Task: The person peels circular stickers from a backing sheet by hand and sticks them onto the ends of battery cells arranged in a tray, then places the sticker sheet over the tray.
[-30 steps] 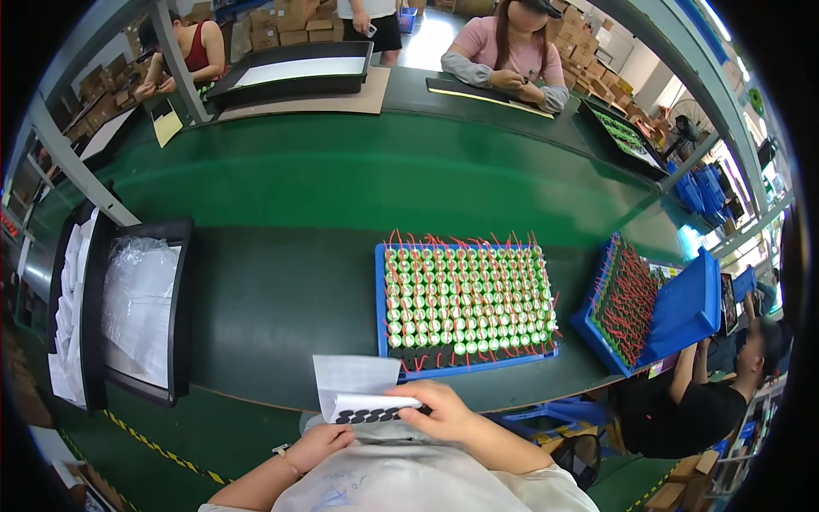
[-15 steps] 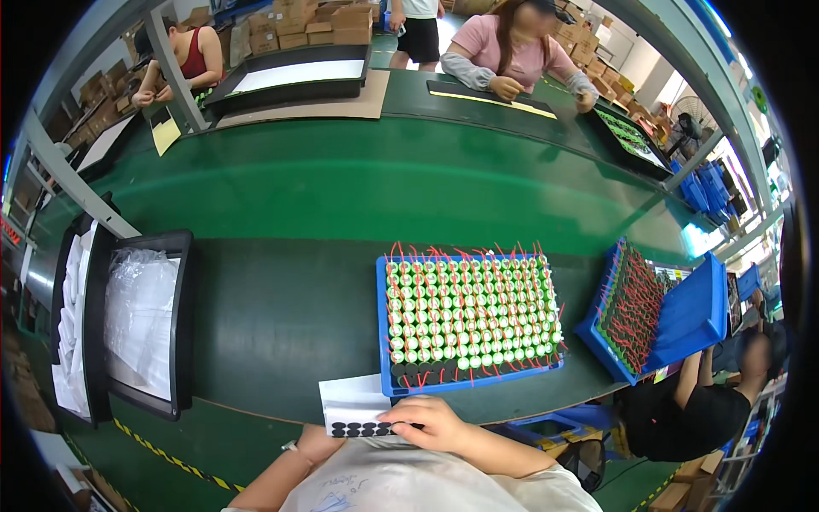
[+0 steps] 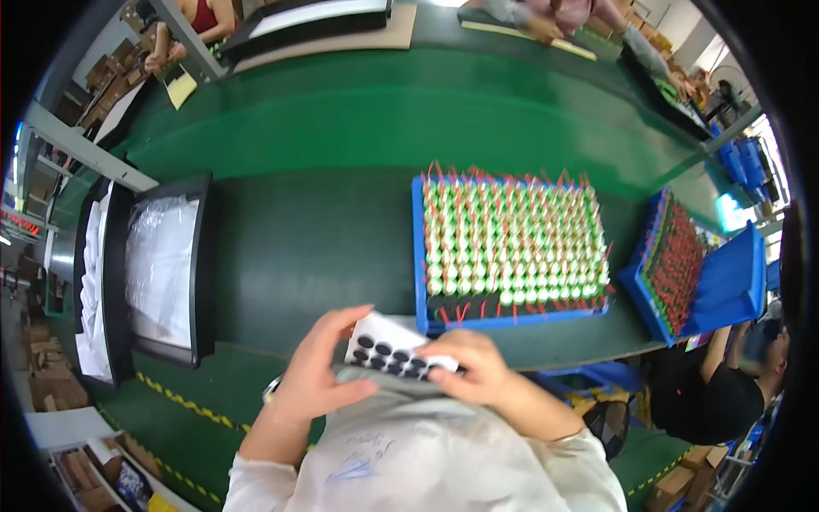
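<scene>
A white sheet of round black stickers [image 3: 384, 349] is tilted in front of my body. My right hand [image 3: 471, 363] pinches its right end, thumb over the front. At the sheet's left end my left hand [image 3: 322, 371] has thumb and fingers spread apart, fingertips at the upper corner. Just beyond the hands sits a blue tray [image 3: 419, 256] packed with rows of green cylindrical battery cells [image 3: 512, 243] with pale tops and red wires. Black discs [image 3: 456, 305] cover several cells in the left part of its nearest row.
At right, a second blue tray [image 3: 646, 300] with red-wired cells stands beside a tilted blue bin [image 3: 738, 277] and a co-worker [image 3: 721, 375]. Black trays [image 3: 203, 273] with white sheets and clear plastic lie left on the green table [image 3: 299, 247]. Other people work across it.
The sticker sheet has risen and tilted. My left hand has come up from beneath it to its left end. The view has shifted, so the table appears higher.
</scene>
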A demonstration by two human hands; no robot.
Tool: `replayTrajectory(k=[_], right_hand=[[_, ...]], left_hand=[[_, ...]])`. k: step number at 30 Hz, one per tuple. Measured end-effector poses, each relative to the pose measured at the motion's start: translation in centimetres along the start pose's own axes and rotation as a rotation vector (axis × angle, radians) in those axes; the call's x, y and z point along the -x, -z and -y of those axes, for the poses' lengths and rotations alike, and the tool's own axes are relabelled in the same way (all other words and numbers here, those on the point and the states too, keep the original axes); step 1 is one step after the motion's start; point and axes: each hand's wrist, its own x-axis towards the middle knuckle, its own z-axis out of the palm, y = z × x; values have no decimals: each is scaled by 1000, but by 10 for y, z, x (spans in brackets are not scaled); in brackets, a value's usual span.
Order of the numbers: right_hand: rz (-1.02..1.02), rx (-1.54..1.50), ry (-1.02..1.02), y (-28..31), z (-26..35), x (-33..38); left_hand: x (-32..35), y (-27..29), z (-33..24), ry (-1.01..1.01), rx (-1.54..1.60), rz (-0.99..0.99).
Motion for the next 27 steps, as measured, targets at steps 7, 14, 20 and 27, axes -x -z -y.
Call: replayTrajectory(k=[7,14,20,27], right_hand=[[-14,21,14,19,15,-3],[-67,-13,-107,15,25,0],[-103,-1,-142,12,25,0],[-98,212,-41,21,19,-2]], left_hand=[[-21,-18,-5,-70,-310,-104],[-15,-36,0,3,260,-79],[-13,-39,11,212,217,-39],[-15,-40,26,218,80,37]])
